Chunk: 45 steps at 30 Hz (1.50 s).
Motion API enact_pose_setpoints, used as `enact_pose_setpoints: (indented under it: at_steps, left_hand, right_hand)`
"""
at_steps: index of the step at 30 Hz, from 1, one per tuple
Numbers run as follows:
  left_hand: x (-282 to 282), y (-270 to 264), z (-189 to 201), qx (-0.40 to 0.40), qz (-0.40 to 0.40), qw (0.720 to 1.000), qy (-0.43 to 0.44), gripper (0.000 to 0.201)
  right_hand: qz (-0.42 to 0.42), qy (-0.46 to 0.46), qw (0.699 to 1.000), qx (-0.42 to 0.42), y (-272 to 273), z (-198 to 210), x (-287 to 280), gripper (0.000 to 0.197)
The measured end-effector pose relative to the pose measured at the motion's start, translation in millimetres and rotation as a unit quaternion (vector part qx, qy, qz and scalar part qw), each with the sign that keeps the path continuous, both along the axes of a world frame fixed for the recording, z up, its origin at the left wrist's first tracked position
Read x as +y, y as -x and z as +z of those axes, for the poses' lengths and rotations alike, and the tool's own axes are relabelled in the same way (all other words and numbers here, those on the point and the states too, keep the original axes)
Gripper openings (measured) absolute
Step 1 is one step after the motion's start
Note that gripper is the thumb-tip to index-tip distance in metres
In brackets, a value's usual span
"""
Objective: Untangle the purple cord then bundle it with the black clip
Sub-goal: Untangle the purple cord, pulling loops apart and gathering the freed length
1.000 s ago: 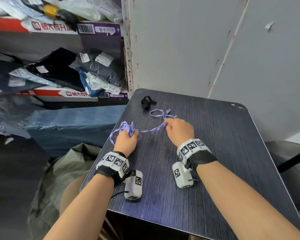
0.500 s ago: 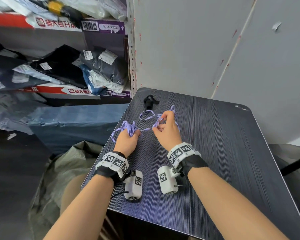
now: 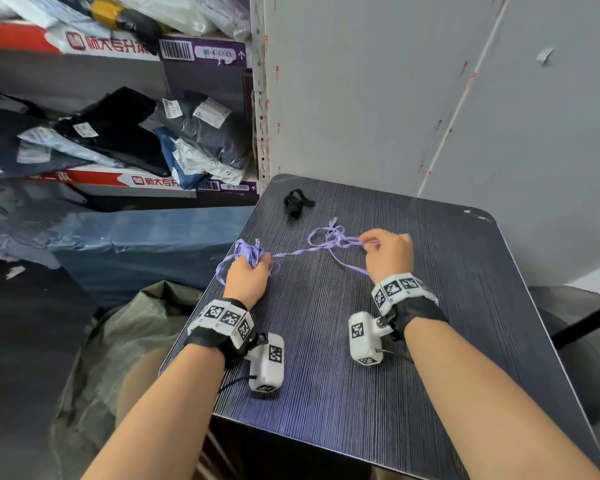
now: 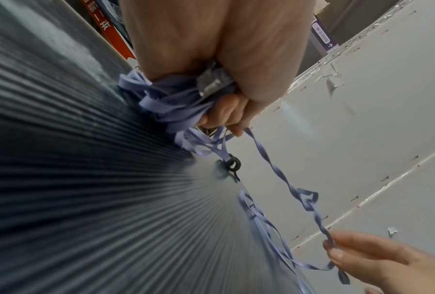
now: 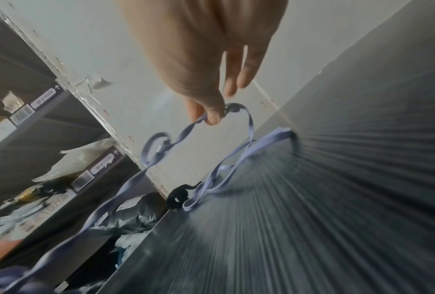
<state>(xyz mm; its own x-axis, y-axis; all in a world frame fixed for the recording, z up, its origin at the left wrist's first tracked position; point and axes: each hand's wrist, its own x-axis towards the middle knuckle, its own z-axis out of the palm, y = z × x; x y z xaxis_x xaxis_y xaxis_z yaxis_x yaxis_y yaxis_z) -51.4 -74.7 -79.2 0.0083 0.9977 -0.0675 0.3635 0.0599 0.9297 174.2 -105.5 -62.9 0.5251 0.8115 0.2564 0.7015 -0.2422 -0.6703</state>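
Observation:
The purple cord is a flat lilac ribbon stretched across the dark table. My left hand grips a bunched wad of it near the table's left edge. My right hand pinches a strand between thumb and forefinger, a little above the table. A knotted loop hangs on the span between the hands, and another strand trails back toward the right wrist. The black clip lies alone on the table beyond the hands, also in the left wrist view and the right wrist view.
A grey wall panel stands right behind the table. To the left, shelves hold bagged clothes, with a blue-wrapped bundle and a grey sack below the table's left edge.
My right hand has moved right and away from the left, drawing the cord out longer between them. The left hand has stayed in place with its wad.

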Motion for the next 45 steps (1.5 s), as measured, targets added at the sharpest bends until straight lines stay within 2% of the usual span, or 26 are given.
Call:
enact_pose_setpoints:
  at_steps: [6,9,13,18,20,23,24,26,32,35,36,37,39,41,43,45]
  left_hand:
    - [3.2,0.6,0.8,-0.017,0.039,0.999,0.01,0.031]
    - [1.6,-1.4,2.7,0.002,0.034,0.999,0.001,0.035]
    - [1.8,-3.8,7.2,0.016,0.035,0.999,0.01,0.036]
    - [9.4,-3.2,23.7,0.023,0.042,0.999,-0.005,0.036]
    - [15.5,-4.7,37.4,0.015,0.042,0.999,-0.014,0.033]
    - [27.3,-9.4,70.2,0.003,0.038,0.998,-0.052,0.036]
    - [30.0,-11.3,85.5,-0.003,0.038,0.997,-0.069,0.036]
    - [33.4,-16.2,117.5,0.0,0.036,0.993,-0.108,0.036]
    - [29.6,-28.9,195.4,-0.039,0.015,0.979,-0.199,0.04]
    - [25.4,-30.0,222.5,-0.046,-0.024,0.971,-0.231,0.039]
    - [23.6,-30.4,228.1,-0.051,-0.037,0.969,-0.238,0.038]
    - [20.0,-30.8,232.8,-0.051,-0.047,0.967,-0.245,0.038]
    - [12.2,-31.3,238.4,-0.039,-0.062,0.963,-0.259,0.041]
    - [6.4,-34.4,241.2,-0.021,-0.077,0.958,-0.277,0.044]
    - [1.2,-35.4,237.5,-0.003,-0.092,0.955,-0.28,0.045]
    - [-2.2,-36.7,231.7,0.005,-0.098,0.955,-0.28,0.044]
  right_hand:
    - [-0.102,-0.013,0.995,0.007,-35.4,17.9,-3.2,0.026]
    - [-0.114,-0.02,0.993,0.006,-42.4,22.0,-2.5,0.027]
    - [-0.085,-0.07,0.994,0.005,-37.7,20.3,3.1,0.029]
    - [0.002,-0.055,0.993,-0.102,-30.7,42.8,5.4,0.032]
    - [0.047,-0.042,0.987,-0.15,-33.2,58.0,12.4,0.036]
    - [0.091,-0.058,0.976,-0.188,-39.0,92.5,25.5,0.017]
    - [0.097,-0.058,0.973,-0.2,-38.9,108.8,28.1,0.017]
    - [0.11,-0.036,0.97,-0.215,-36.7,140.1,32.8,0.03]
    - [0.185,0.069,0.979,-0.051,-16.5,197.5,38.1,0.033]
    - [0.24,0.234,0.937,-0.1,-8.8,209.9,32.0,0.024]
    - [0.252,0.257,0.926,-0.117,-7.4,209.9,30.7,0.02]
    - [0.253,0.251,0.925,-0.133,-5.3,209.1,27.6,0.024]
    - [0.231,0.157,0.952,-0.123,-0.6,202.8,24.9,0.037]
    - [0.224,0.016,0.974,-0.032,9.8,197.6,18.9,0.041]
    - [0.254,-0.07,0.96,0.092,25.3,192.9,9.5,0.04]
    - [0.305,-0.073,0.921,0.231,41.7,189.8,-3.1,0.036]
